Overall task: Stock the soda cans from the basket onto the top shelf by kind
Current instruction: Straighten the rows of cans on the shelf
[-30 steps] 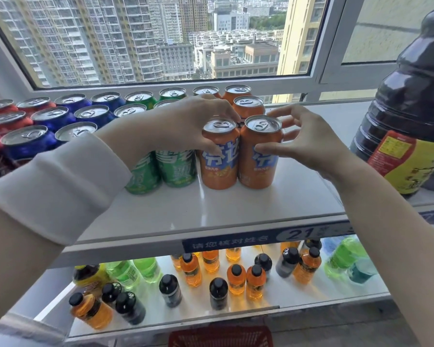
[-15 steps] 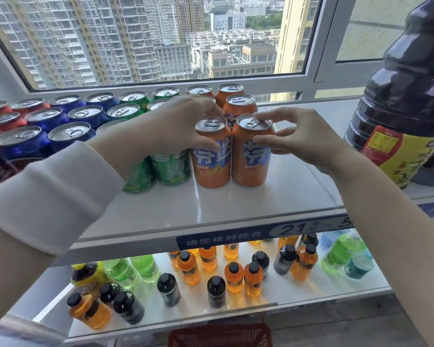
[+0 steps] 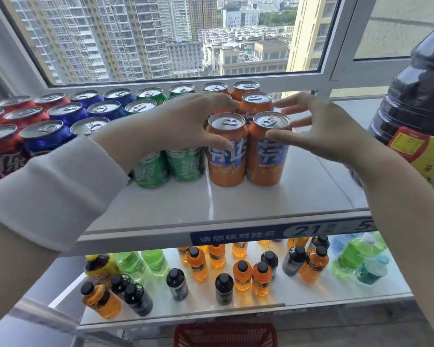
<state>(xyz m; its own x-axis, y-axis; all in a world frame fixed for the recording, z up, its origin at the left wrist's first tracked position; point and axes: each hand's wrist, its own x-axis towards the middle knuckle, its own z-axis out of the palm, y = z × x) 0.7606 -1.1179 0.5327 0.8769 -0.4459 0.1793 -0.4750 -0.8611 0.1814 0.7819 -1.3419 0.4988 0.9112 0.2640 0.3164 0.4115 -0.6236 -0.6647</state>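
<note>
Orange soda cans stand in two columns at the right end of the can rows on the white top shelf (image 3: 261, 204). My left hand (image 3: 186, 121) curls around the front left orange can (image 3: 227, 156), thumb on its front and fingers behind its rim. My right hand (image 3: 318, 131) is spread; only its thumb tip touches the front right orange can (image 3: 266, 159), and the fingers hover by the orange can behind (image 3: 257, 101). Green cans (image 3: 186, 164), blue cans (image 3: 45, 136) and red cans (image 3: 0, 146) fill the rows to the left. The red basket (image 3: 226, 334) shows at the bottom edge.
A large dark bottle (image 3: 416, 108) with a yellow and red label stands at the shelf's right end. Bare shelf lies in front of and right of the orange cans. The lower shelf holds several small bottles (image 3: 241, 274). A window frame (image 3: 186, 80) runs right behind the cans.
My right hand's fingers have spread wider and come off the front right orange can, leaving the thumb tip on it. My left hand stays around the front left can. The cans have not shifted.
</note>
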